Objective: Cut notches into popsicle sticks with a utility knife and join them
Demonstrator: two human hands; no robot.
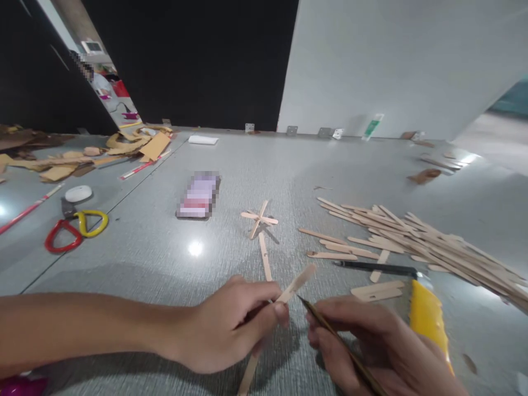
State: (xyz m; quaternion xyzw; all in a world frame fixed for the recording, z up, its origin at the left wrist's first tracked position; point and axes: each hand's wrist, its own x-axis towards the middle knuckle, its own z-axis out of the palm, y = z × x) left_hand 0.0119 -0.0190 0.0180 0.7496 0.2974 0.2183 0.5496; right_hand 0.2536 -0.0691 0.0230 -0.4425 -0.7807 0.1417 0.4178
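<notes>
A grey grained tabletop (140,242) meets a black upright panel (206,66); above the tabletop, the left hand (226,324) pinches a flat pale wooden stick (296,285); the right hand (375,333) grips a slim dark pointed tool (325,322); the green-and-white label (373,127) is unreadable from here.

Sticks (429,242): matt wd. Scissor hndls (82,226): glossy plstc. Tbl (256,165): semi-gloss, streaky.

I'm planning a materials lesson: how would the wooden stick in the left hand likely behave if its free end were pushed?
The wooden stick probably resists light bending, since its free end juts past the left hand without drooping. It should feel light, being thin and narrow. A hard push might snap something so thin.
</notes>
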